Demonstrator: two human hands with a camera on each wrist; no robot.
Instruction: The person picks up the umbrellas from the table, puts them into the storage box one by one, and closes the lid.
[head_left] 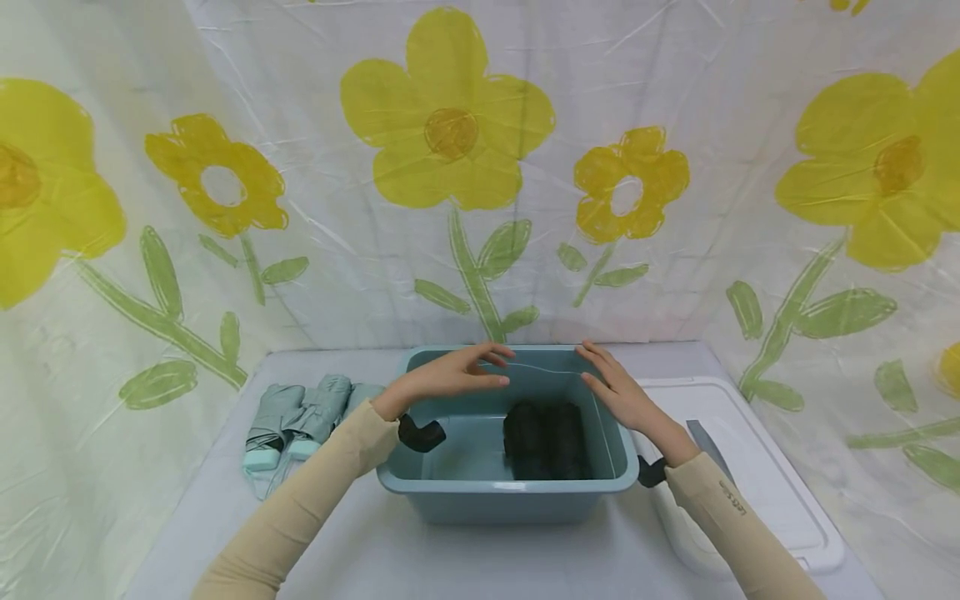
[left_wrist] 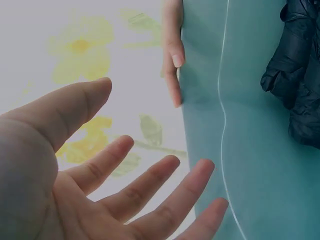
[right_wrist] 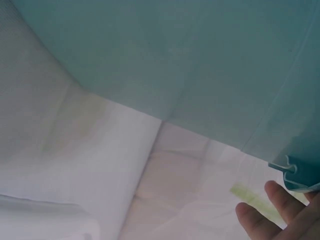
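Right now your hands hover over the far half of the blue-green tub [head_left: 510, 492], which sits on the desk [head_left: 420, 558] straight ahead of you. Your left hand [head_left: 450, 377] is spread, palm turned toward the tub, fingers straight and apart, gripping nothing; the left wrist view shows the open palm with the tub wall just beyond it. Your right hand [head_left: 622, 390] is also flat and relaxed, fingers straight, held just above the tub's far right rim; whether it touches the rim you cannot tell. Inside the tub, toward the right side, lies a dark bundled garment [head_left: 545, 440]. To the left of the tub, on the desk, lie pale grey-green folded umbrellas [head_left: 296, 421], close to your left sleeve. To the right of the tub rests a white lid [head_left: 757, 467]. Behind everything hangs a white backdrop with yellow flowers [head_left: 450, 117].
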